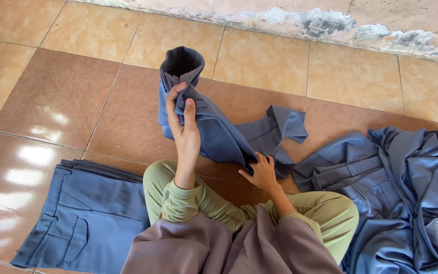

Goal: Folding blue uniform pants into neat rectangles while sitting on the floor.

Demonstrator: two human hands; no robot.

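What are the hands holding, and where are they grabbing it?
Both hold blue trousers: left hand grips near the raised open end, right hand pinches lower down.

Olive-green long sleeves, olive-green trousers, mauve-brown cloth draped over lap

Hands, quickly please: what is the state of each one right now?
Left hand: closed, gripping the raised upper end of the blue-grey garment.
Right hand: closed on the lower part of the same garment, near the floor.
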